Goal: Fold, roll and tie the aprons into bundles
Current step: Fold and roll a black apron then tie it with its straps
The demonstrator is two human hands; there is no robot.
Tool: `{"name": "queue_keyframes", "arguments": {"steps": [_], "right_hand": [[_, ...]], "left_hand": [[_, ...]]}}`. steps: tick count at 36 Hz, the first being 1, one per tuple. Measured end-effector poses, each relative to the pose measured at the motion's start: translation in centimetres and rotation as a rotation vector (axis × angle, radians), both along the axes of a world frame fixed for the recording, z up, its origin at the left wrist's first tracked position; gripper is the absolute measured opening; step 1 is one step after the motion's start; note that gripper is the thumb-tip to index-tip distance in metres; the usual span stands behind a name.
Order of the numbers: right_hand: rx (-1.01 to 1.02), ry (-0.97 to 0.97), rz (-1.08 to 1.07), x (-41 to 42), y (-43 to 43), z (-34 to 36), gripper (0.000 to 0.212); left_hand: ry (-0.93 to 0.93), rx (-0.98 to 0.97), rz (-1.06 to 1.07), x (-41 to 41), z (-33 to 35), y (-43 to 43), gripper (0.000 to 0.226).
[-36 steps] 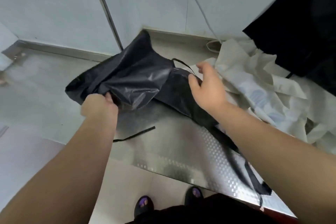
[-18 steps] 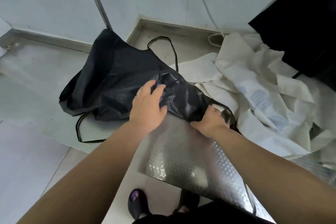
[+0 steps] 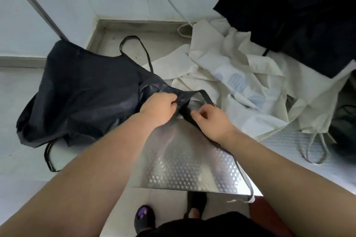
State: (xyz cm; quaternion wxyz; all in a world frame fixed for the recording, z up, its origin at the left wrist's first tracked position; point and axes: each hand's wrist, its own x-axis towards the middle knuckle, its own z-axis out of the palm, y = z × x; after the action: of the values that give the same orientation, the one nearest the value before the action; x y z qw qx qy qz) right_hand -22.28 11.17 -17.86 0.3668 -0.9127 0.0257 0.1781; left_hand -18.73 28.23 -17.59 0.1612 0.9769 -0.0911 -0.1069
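Black apron [image 3: 86, 90] lies on the metal table [image 3: 185, 161]; left hand [image 3: 159, 108] grips its corner, right hand [image 3: 211, 119] pinches its strap [image 3: 205, 96].

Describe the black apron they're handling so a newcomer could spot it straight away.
Start at the shiny embossed metal table. On its left side lies the black apron, its near corner gripped by the left hand. Unlike the cream aprons heaped to its right, it is dark and glossy with thin black straps.

Utilitarian back-room workspace: embossed steel worktable [image 3: 188, 163], tiled floor [image 3: 169, 198], heaped aprons [image 3: 240, 75].
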Motion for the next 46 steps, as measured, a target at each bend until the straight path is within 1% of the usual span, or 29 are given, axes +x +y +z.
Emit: {"name": "queue_keyframes", "arguments": {"steps": [2,3,4,6,7,9,10,12,14,17,18,19,21,22,23,25,26,27,29,30,31,32,35,38,40,41,42,44,46], "right_hand": [[-0.003,0.055,0.042,-0.5,0.5,0.8,0.04],[0.032,0.082,0.037,-0.9,0.9,1.2,0.041],[0.089,0.113,0.0,-1.5,1.4,1.7,0.048],[0.213,0.178,-0.111,-1.8,2.2,2.5,0.084],[0.269,0.155,-0.166,-2.1,2.8,3.1,0.098],[0.31,0.021,-0.232,-2.6,3.9,4.8,0.111],[0.327,-0.057,-0.266,-3.1,4.7,5.8,0.111],[0.437,-0.149,-0.303,-4.7,6.3,7.6,0.097],[0.574,-0.2,-0.301,-6.0,7.8,9.3,0.07],[0.726,-0.319,-0.409,-8.3,10.6,11.4,0.033],[0.752,-0.365,-0.445,-9.3,11.6,12.1,0.022],[0.78,-0.382,-0.469,-9.7,12.0,12.5,0.016],[0.854,-0.39,-0.492,-12.0,13.7,14.1,0.016],[0.919,-0.373,-0.485,-12.9,14.1,14.9,0.018],[0.978,-0.347,-0.469,-13.8,14.4,15.7,0.019],[1.048,-0.348,-0.49,-16.1,14.8,17.6,0.02],[1.088,-0.363,-0.512,-17.1,15.0,18.8,0.022],[1.111,-0.362,-0.509,-17.8,15.1,19.8,0.026],[1.161,-0.39,-0.469,-19.2,15.0,21.0,0.026],[1.199,-0.409,-0.507,-19.5,14.9,21.5,0.024],[1.248,-0.392,-0.529,-19.7,15.1,21.8,0.024],[1.257,-0.389,-0.538,-20.3,15.0,22.1,0.023],[1.15,-0.369,-0.511,-22.0,14.0,22.1,0.02],[1.077,-0.309,-0.514,-23.1,12.3,21.6,0.031],[1.039,-0.307,-0.572,-24.0,10.9,21.1,0.032],[0.992,-0.33,-0.629,-24.7,10.0,20.9,0.028],[0.887,-0.368,-0.703,-25.1,9.0,20.5,0.023],[0.569,-0.454,-0.826,-26.1,7.1,19.4,0.02],[0.266,-0.516,-0.869,-27.5,5.3,18.6,0.026]], "left_hand": [[0.004,-0.396,0.172,0.0,2.1,-0.1,0.022],[0.043,-0.583,0.255,-0.2,3.5,-0.2,0.019],[0.082,-0.732,0.3,-0.5,5.0,-0.2,0.015],[0.152,-0.913,0.31,-0.8,7.4,0.0,0.012],[0.17,-0.976,0.278,-1.4,8.8,0.4,0.013],[0.158,-1.07,0.217,-2.6,11.0,1.5,0.016],[0.144,-1.107,0.201,-3.3,12.0,2.4,0.016],[0.143,-1.16,0.158,-5.2,13.8,4.6,0.014],[0.164,-1.162,0.118,-7.0,15.0,6.3,0.013],[0.218,-1.132,0.056,-9.8,15.9,9.3,0.012],[0.237,-1.141,0.045,-10.9,16.3,10.4,0.011],[0.283,-1.169,0.045,-11.4,16.4,11.0,0.014],[0.396,-1.228,0.008,-13.3,17.1,12.6,0.032],[0.417,-1.243,0.013,-13.7,17.2,12.8,0.042],[0.407,-1.254,0.035,-14.0,17.2,12.8,0.045],[0.301,-1.189,0.035,-15.1,17.6,12.7,0.033],[0.231,-1.111,0.004,-15.5,17.8,12.5,0.021],[0.185,-1.057,-0.039,-15.7,17.9,12.3,0.019],[0.191,-1.061,-0.157,-16.6,18.6,11.8,0.043],[0.228,-1.09,-0.205,-17.2,19.0,11.3,0.056],[0.272,-1.099,-0.246,-17.4,19.1,11.0,0.065],[0.319,-1.085,-0.3,-18.0,19.3,10.5,0.067],[0.471,-1.006,-0.382,-19.8,19.7,9.1,0.04],[0.601,-1.058,-0.364,-20.7,19.5,8.2,0.033],[0.617,-1.101,-0.303,-21.4,19.4,7.8,0.02],[0.586,-1.097,-0.262,-21.7,19.2,7.5,0.014],[0.529,-1.084,-0.232,-22.0,19.0,7.2,0.012],[0.379,-1.027,-0.157,-22.2,18.4,6.8,0.015],[0.198,-0.878,-0.067,-22.4,17.7,6.7,0.013]]}}
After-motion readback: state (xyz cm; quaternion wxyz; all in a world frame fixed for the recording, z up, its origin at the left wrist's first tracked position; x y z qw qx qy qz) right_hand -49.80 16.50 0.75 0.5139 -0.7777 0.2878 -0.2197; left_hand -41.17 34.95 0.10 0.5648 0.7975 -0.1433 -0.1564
